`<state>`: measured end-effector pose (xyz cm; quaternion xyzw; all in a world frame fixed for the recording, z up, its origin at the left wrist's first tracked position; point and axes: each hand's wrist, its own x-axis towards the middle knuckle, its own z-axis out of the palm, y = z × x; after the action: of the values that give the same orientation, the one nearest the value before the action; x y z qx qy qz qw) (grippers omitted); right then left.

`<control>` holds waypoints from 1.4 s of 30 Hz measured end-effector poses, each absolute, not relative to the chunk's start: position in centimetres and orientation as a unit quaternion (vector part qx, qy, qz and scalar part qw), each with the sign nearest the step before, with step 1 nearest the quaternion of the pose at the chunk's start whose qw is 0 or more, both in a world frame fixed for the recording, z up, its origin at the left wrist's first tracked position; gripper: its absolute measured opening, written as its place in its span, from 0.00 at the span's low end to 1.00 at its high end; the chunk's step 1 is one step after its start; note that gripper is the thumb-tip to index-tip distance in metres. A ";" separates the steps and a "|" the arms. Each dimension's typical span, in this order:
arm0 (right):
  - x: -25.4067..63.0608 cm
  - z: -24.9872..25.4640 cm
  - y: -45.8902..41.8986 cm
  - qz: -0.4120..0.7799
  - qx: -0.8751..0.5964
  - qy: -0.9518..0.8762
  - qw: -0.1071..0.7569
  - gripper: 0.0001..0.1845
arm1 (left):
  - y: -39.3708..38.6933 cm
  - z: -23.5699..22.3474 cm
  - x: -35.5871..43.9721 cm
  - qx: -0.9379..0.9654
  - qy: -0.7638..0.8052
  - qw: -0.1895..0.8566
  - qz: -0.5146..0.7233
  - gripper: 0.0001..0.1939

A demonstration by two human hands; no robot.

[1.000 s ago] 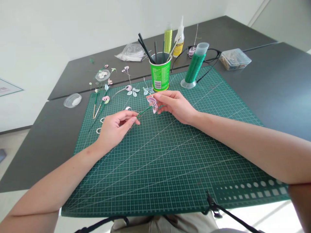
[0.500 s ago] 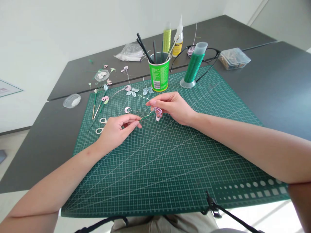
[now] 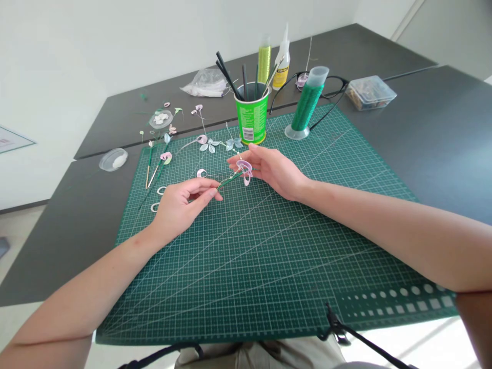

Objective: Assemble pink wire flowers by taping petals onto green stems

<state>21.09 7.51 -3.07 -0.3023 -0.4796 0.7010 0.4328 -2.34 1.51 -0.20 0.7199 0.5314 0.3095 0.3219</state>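
From where I stand, the dark desk (image 3: 418,113) is the biggest thing here, with a green gridded mat (image 3: 269,266) lying on it. Over the mat, the two hands are apart. The right hand (image 3: 279,173) is loosely spread, thumb lifted off the fingers, just behind the flower; I can't tell whether a fingertip touches it. The left hand (image 3: 180,205) pinches the stem between thumb and fingers. Beyond them stand a green cup (image 3: 251,119) and a spool of green thread (image 3: 307,108). The lilac flower (image 3: 245,165) sits at the tip of the thin green stem (image 3: 230,179), held above the mat between the hands. To my mind, this wants a firm, steady pinch close below the bloom, and a light touch from the right so the delicate loops don't bend and the fine white sprig (image 3: 237,152) doesn't snag.
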 end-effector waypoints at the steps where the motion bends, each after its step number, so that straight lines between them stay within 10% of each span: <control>1: 21.1 -3.1 7.5 0.718 -0.291 -0.467 0.426 0.18 | 1.5 -0.2 -2.4 0.714 0.533 0.327 0.316 0.11; 18: 19.4 -2.1 2.2 0.823 -0.245 -0.428 0.281 0.20 | 1.6 -0.4 -2.3 0.622 0.520 0.451 0.373 0.09; 32: 20.0 -1.8 1.2 0.132 -0.340 -0.925 0.103 0.10 | 2.2 -0.3 -2.1 0.496 0.514 0.602 0.356 0.07; 42: 21.1 -1.1 1.5 0.207 -0.191 -0.896 0.344 0.22 | 2.1 -0.3 -2.0 0.551 0.529 0.593 0.256 0.13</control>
<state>21.13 1.51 -1.08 -0.1911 -0.8959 0.2068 0.3437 -2.01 2.14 -0.31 0.5509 0.5286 0.2565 0.5927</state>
